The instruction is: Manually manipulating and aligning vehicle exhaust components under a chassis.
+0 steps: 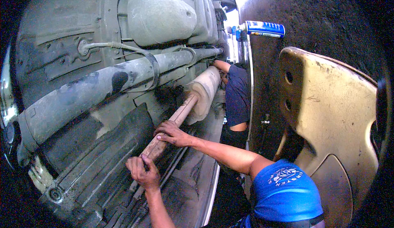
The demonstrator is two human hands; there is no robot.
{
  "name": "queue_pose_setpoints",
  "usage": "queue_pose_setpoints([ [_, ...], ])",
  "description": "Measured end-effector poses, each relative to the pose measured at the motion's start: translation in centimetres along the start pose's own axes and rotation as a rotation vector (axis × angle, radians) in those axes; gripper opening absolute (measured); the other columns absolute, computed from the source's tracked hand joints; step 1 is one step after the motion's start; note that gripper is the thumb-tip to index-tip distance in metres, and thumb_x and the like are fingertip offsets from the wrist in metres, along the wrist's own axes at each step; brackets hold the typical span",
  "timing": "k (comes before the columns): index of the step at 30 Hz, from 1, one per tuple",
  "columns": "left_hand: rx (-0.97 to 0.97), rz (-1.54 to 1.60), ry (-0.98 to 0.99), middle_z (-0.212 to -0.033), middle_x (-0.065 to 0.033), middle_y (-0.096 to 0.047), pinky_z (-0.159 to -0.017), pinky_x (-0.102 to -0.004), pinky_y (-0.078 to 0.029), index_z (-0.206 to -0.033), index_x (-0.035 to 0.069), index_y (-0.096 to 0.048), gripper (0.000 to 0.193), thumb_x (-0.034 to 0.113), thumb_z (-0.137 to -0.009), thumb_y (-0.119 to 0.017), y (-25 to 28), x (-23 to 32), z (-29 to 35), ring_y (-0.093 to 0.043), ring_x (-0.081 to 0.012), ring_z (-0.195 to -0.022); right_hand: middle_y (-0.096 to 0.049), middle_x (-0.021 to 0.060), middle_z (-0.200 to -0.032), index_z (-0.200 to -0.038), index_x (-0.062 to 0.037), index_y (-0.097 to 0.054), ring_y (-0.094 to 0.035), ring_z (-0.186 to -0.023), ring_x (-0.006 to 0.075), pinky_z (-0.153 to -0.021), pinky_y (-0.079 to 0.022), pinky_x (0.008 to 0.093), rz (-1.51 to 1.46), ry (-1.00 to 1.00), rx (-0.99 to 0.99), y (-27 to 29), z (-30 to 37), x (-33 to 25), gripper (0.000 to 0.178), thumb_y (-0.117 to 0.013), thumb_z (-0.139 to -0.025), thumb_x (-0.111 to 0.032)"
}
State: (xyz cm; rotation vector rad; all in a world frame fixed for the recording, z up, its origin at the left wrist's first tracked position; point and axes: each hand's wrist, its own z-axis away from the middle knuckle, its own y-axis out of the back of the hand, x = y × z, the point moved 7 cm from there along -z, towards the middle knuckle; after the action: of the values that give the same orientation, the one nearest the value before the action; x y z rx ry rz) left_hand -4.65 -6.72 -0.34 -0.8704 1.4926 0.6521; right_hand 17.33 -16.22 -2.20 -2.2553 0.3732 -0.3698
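Overhead, under a raised car, a rusty exhaust pipe (184,109) slopes down toward me from a brown, dusty muffler (210,82). My right hand (174,134) is closed over the pipe from above, its fingers dark with grime. Lower down, my left hand (143,172) curls around the same pipe near its closer end, thumb on the right side. That lower end is partly covered by my left hand. At the muffler's far side, a co-worker (238,94) in a dark shirt reaches up with a bent arm; what that person's hands touch is hidden.
A thick metal tube (94,87) crosses the underbody, below a rounded grey housing (162,12). To the right, a blue spray can (266,29) juts out beside a dark, rough wall (320,14). A large gold-coloured panel (328,100) with holes stands close on my right.
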Motion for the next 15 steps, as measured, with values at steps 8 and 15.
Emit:
queue_pose_setpoints([
  [8, -0.094, 0.029, 0.1, -0.068, -0.0148, -0.046, -0.066, -0.0443, -0.038, -0.07, -0.001, -0.049, 0.02, 0.0, -0.089, -0.053, 0.02, -0.92, 0.25, -0.046, -0.0334, -0.067, -0.057, 0.0136, -0.113, -0.113, -0.0078, -0.062, -0.049, -0.111, 0.0314, -0.1, -0.032, 0.0428, -0.033, 0.004, -0.007, -0.19, -0.39, -0.93, 0.039, -0.047, -0.098, -0.041],
  [15, 0.011, 0.004, 0.014, -0.068, -0.0167, -0.046, -0.066, -0.0447, -0.038, -0.069, -0.003, -0.048, 0.021, 0.0, -0.089, -0.053, 0.38, -1.03, 0.46, -0.047, -0.0345, -0.068, -0.057, 0.0126, -0.11, -0.111, -0.008, -0.062, -0.049, -0.108, 0.0304, -0.099, -0.033, 0.0417, -0.054, -0.008, 0.04, -0.48, -0.3, -1.04, 0.037, -0.05, -0.096, -0.04],
])
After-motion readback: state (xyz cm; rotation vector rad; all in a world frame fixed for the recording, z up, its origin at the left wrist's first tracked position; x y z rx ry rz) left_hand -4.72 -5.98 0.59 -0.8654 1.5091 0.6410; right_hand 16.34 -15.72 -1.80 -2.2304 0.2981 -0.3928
